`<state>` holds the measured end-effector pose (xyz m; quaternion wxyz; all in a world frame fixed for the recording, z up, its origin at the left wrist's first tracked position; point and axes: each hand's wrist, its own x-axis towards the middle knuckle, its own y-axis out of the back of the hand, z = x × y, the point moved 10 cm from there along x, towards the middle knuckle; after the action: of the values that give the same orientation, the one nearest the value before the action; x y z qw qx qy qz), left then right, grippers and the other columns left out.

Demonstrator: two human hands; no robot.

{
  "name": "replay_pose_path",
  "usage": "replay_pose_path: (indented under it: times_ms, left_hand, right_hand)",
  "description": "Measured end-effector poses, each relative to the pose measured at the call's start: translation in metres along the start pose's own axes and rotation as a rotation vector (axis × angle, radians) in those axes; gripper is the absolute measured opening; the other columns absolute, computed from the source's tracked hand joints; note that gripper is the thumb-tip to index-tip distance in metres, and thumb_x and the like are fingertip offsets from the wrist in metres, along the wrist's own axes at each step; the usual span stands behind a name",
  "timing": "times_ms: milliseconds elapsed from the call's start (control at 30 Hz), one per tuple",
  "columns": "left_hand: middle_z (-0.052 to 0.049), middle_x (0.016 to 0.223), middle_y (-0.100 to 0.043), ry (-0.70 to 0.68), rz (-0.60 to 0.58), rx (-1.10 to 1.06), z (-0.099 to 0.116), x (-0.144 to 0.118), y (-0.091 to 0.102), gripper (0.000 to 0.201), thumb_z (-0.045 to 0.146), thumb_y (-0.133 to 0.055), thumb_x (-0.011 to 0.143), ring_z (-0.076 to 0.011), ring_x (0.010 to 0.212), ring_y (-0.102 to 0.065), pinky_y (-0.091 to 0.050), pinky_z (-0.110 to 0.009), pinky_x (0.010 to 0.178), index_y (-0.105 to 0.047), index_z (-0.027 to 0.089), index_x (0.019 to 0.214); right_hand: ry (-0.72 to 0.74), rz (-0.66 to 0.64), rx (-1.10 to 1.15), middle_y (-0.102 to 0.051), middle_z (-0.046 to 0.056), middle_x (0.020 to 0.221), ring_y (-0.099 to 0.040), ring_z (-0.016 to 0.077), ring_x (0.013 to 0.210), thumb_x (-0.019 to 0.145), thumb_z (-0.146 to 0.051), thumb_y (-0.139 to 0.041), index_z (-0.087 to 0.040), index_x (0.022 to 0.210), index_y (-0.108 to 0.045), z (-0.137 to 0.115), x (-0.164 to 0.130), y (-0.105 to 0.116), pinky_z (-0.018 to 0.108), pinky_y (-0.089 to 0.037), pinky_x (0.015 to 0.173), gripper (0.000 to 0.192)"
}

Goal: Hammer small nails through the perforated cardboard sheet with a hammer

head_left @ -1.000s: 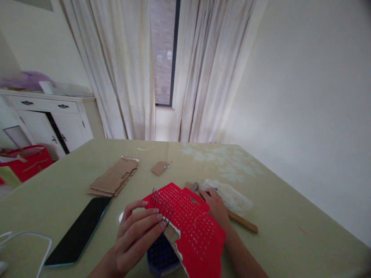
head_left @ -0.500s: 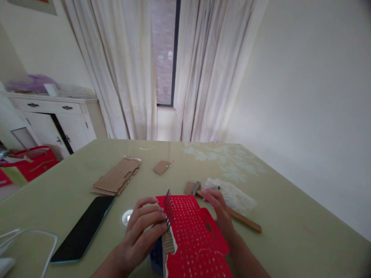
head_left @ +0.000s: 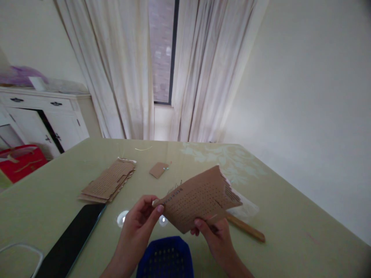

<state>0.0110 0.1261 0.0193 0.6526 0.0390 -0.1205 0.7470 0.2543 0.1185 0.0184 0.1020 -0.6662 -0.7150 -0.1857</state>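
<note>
A brown corrugated cardboard piece [head_left: 199, 197], dotted with rows of holes and torn along its right edge, is held tilted above the table. My left hand [head_left: 142, 220] pinches its left corner between thumb and fingers. Along the lower edge, my right hand [head_left: 216, 235] grips it with the thumb on the brown face. Thin metal prongs [head_left: 175, 187] stick up behind its upper left edge; where they are fixed is hidden. Below my hands sits a blue basket [head_left: 165, 240] with holes in its bottom. Only the wooden handle [head_left: 246, 227] of the hammer shows beyond the right hand.
A stack of perforated cardboard [head_left: 108, 179] lies at the left, touching or nearly touching a dark phone [head_left: 74, 239]. A small cardboard square [head_left: 158, 170] lies farther back. Clear plastic [head_left: 246, 206] is partly behind the held piece. A white cable [head_left: 23, 246] is at lower left.
The cardboard has been lifted and turned, so its brown face shows instead of the red one. Both hands now grip it, and the blue basket beneath is uncovered. The view has shifted slightly.
</note>
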Motion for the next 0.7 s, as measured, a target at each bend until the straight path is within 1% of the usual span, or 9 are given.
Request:
replay_pose_path:
  times_ms: [67,133,200,300,367,400,567,633,700]
  left_hand:
    - [0.000,0.080,-0.073,0.030,0.009,-0.038,-0.003,-0.001,-0.001,0.040,0.057,-0.086,0.087,-0.0168,0.076,-0.069,-0.058,-0.022,0.068,-0.075,0.020,0.093]
    - [0.000,0.082,-0.074,0.078,0.027,-0.059,-0.011,-0.002,0.001,0.041,0.059,-0.086,0.087,-0.0159,0.076,-0.067,-0.057,-0.021,0.070,-0.078,0.020,0.095]
    - [-0.002,0.089,-0.078,0.150,0.063,-0.096,-0.021,-0.003,0.007,0.043,0.060,-0.086,0.087,-0.0172,0.082,-0.070,-0.059,-0.022,0.076,-0.080,0.020,0.100]
    - [-0.004,0.098,-0.083,0.269,0.120,-0.193,-0.035,-0.005,0.014,0.047,0.060,-0.090,0.082,-0.0218,0.091,-0.074,-0.061,-0.026,0.081,-0.083,0.019,0.104]
    - [-0.005,0.099,-0.084,0.318,0.142,-0.257,-0.040,-0.006,0.016,0.050,0.060,-0.094,0.077,-0.0231,0.091,-0.076,-0.062,-0.026,0.076,-0.084,0.018,0.102]
    - [-0.005,0.099,-0.084,0.337,0.147,-0.285,-0.042,-0.006,0.016,0.051,0.060,-0.095,0.075,-0.0228,0.091,-0.076,-0.062,-0.025,0.075,-0.084,0.018,0.102]
    - [-0.002,0.097,-0.084,0.392,0.169,-0.375,-0.046,-0.006,0.017,0.051,0.056,-0.100,0.071,-0.0184,0.090,-0.077,-0.062,-0.021,0.076,-0.084,0.021,0.104]
    - [-0.001,0.098,-0.084,0.398,0.200,-0.349,-0.048,-0.006,0.021,0.053,0.058,-0.100,0.069,-0.0181,0.091,-0.077,-0.062,-0.021,0.077,-0.084,0.022,0.105]
    - [-0.002,0.101,-0.084,0.380,0.195,-0.282,-0.047,-0.006,0.024,0.054,0.059,-0.099,0.071,-0.0192,0.094,-0.077,-0.062,-0.021,0.079,-0.084,0.022,0.107]
  right_hand:
    - [-0.046,0.049,0.034,-0.073,0.005,0.061,-0.070,0.0188,0.058,0.095,-0.058,-0.077,-0.021,0.067,-0.077,0.009,-0.001,0.007,0.027,-0.057,0.056,0.046]
    - [-0.095,0.113,0.059,-0.075,0.005,0.066,-0.070,0.0201,0.061,0.091,-0.060,-0.080,-0.022,0.074,-0.078,0.020,-0.004,0.015,0.029,-0.058,0.057,0.042]
    - [-0.169,0.185,0.109,-0.080,0.007,0.080,-0.074,0.0233,0.069,0.087,-0.064,-0.083,-0.023,0.089,-0.079,0.032,-0.009,0.025,0.034,-0.062,0.063,0.041]
    - [-0.364,0.269,0.315,-0.084,0.011,0.102,-0.079,0.0312,0.087,0.080,-0.064,-0.089,-0.025,0.107,-0.078,0.053,-0.016,0.032,0.048,-0.066,0.079,0.049]
    - [-0.471,0.259,0.458,-0.084,0.011,0.106,-0.080,0.0351,0.095,0.077,-0.059,-0.094,-0.025,0.111,-0.077,0.058,-0.018,0.028,0.054,-0.064,0.089,0.051]
    - [-0.493,0.232,0.502,-0.084,0.011,0.106,-0.080,0.0361,0.098,0.076,-0.057,-0.094,-0.025,0.112,-0.077,0.056,-0.017,0.025,0.056,-0.063,0.091,0.051]
    - [-0.498,0.101,0.587,-0.083,0.013,0.113,-0.079,0.0380,0.108,0.076,-0.054,-0.095,-0.026,0.117,-0.075,0.041,-0.010,0.011,0.057,-0.061,0.095,0.054]
    - [-0.496,0.091,0.588,-0.084,0.012,0.113,-0.078,0.0378,0.110,0.076,-0.053,-0.095,-0.026,0.116,-0.075,0.042,-0.010,0.010,0.057,-0.060,0.097,0.052]
    - [-0.506,0.089,0.578,-0.083,0.012,0.115,-0.078,0.0379,0.113,0.076,-0.053,-0.095,-0.027,0.115,-0.074,0.047,-0.012,0.010,0.058,-0.059,0.099,0.051]
